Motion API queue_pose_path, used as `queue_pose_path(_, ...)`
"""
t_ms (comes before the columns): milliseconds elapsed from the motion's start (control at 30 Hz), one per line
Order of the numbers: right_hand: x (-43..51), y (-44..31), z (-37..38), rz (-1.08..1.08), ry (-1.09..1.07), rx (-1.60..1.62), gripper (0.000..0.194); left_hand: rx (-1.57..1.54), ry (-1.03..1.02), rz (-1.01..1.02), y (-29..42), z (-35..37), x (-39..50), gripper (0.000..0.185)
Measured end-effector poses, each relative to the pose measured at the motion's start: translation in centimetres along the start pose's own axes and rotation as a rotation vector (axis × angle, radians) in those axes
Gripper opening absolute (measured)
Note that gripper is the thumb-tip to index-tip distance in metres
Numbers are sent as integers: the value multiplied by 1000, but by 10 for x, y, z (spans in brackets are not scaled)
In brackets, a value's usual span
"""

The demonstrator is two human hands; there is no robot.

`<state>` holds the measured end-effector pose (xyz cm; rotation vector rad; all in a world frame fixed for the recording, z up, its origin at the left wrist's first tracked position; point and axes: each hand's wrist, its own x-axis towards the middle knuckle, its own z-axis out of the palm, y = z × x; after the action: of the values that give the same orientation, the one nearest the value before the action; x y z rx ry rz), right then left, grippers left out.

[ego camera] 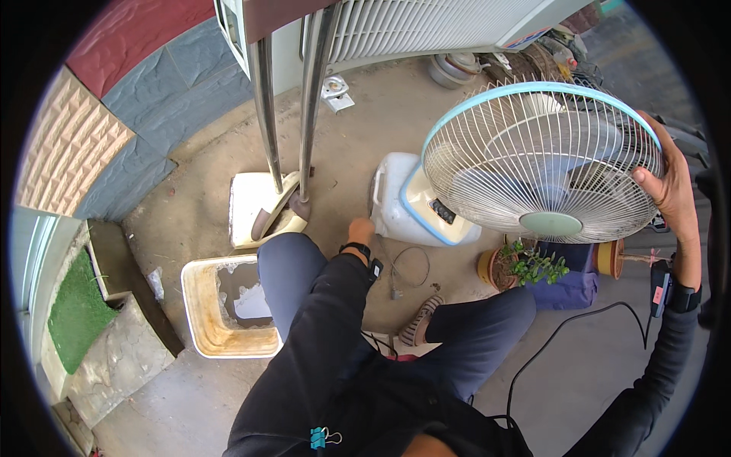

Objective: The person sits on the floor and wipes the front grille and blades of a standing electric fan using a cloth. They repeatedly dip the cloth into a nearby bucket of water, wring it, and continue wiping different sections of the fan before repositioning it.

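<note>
An electric fan with a wire guard (548,165) and light-blue rim leans at the right, its cream base (428,197) with dark buttons and blue trim lying over a white plastic jug (394,200). My right hand (668,188) is closed on the guard's right edge, thumb over the wires. At the jug's lower left corner is my left hand (361,231), its fingers bent and mostly hidden; whether it holds anything cannot be told. A thin power cord with a plug (395,293) loops on the ground beneath it.
To the left stand a stained square bucket (191,308) with liquid and a cream base (245,211) with two metal tubes (265,114). A potted plant (497,268) and a purple bag (565,291) lie at the right. Behind are metal pots (451,71) and a white slatted unit (400,28).
</note>
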<state>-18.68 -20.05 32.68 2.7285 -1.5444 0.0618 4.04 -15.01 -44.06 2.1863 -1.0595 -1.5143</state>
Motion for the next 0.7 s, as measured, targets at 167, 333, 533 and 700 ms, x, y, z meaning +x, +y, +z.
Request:
queue_pose_path(167, 7, 13, 6, -10, 40, 24, 99, -4, -192, -85, -18, 53, 9, 33)
queue_pose_path(333, 13, 21, 10, -57, 131, -12, 98, -268, -240, -286, -36, 70, -16, 25)
queue_pose_path(533, 7, 22, 6, 81, 129, -152, 102, -643, -282, -418, -41, 98, -24, 12)
queue_pose_path(700, 2, 13, 5, 41, 101, -144, 109, -474, -188, -379, -25, 91, -31, 36)
